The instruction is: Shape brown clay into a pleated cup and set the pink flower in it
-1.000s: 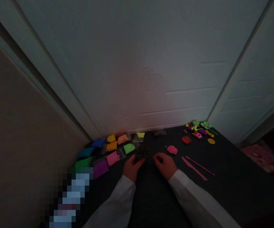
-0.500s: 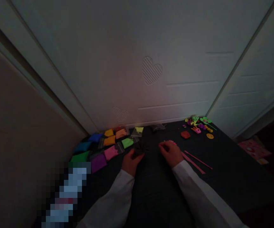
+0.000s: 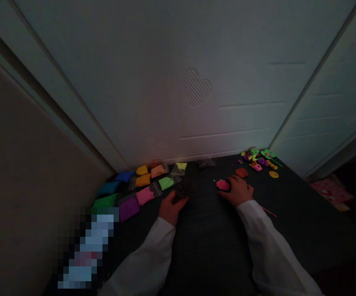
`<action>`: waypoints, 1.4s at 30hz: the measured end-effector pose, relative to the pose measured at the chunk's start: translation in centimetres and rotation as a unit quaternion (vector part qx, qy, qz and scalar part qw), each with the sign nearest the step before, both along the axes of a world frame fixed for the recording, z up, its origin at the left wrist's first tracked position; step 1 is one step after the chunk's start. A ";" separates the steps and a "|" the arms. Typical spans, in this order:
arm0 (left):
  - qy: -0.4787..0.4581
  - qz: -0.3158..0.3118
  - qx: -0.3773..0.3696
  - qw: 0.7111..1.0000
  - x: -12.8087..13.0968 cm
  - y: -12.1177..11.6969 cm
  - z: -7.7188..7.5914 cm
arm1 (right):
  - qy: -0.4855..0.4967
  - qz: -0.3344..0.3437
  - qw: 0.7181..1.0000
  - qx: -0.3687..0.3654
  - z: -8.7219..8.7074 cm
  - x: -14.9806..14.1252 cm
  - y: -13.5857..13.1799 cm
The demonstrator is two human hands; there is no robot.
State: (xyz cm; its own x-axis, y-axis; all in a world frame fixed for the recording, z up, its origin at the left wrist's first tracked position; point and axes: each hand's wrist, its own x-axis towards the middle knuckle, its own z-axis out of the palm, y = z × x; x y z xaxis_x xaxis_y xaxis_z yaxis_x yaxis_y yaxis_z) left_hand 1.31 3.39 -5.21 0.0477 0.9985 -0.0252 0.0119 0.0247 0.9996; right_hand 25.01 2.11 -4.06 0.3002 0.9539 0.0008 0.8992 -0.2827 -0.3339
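My left hand [image 3: 170, 207] is closed on a dark, ridged, flower-like piece [image 3: 186, 189], held by its lower left side. It looks like dark clay, but the dim light hides its detail. To the right, my right hand [image 3: 239, 191] has thumb and fingers curved round the right side of a bumpy pink clay piece [image 3: 223, 185]. That piece lies low over the table and shows a dark edge near the fingers. A thin pink stick [image 3: 269, 211] pokes out from beyond my right sleeve. Tiny light crumbs sit left of the pink piece.
Bags of coloured clay, among them a purple bag [image 3: 129, 209] and a green bag [image 3: 104, 202], line the dark table's [image 3: 209, 246] left side. A red lump [image 3: 241, 172], a yellow disc [image 3: 273, 174] and several small clay figures [image 3: 253, 155] lie back right. A white panel [image 3: 165, 82] stands behind.
My right hand has moved right and its fingers now curve round the pink clay piece, which it partly hid before. My left hand keeps the dark piece, turned slightly.
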 end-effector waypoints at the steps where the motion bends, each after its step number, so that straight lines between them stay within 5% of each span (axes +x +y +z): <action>1: 0.000 -0.001 0.001 1.000 0.0 0.0 -0.1 | -0.005 0.000 1.000 -0.004 0.0 0.0 0.1; 15: 0.012 -0.014 0.013 1.000 -0.1 0.1 -0.4 | 0.011 0.000 1.000 0.016 0.3 0.1 0.4; 22: 0.049 -0.054 0.065 0.995 0.1 0.3 0.0 | 0.089 0.045 0.991 0.092 1.8 -0.6 0.1; 27: 0.077 -0.041 0.138 0.987 -0.1 1.8 2.6 | 0.127 0.122 0.968 0.180 6.0 -1.3 0.3; 34: 0.111 0.078 0.250 0.959 -0.3 3.8 9.0 | 0.136 0.201 0.918 0.313 13.9 -3.6 0.6; 42: 0.155 0.080 0.315 0.933 -0.8 2.1 11.9 | 0.093 0.267 0.875 0.392 15.6 -6.3 -0.5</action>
State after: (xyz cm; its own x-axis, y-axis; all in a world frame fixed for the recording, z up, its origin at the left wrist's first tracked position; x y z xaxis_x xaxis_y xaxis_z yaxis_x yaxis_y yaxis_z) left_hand 0.47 5.45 6.72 -0.0153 0.8138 0.5810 0.3489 -0.5402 0.7658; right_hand 18.69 1.63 11.57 -0.1236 0.6863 0.7168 0.7428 0.5429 -0.3917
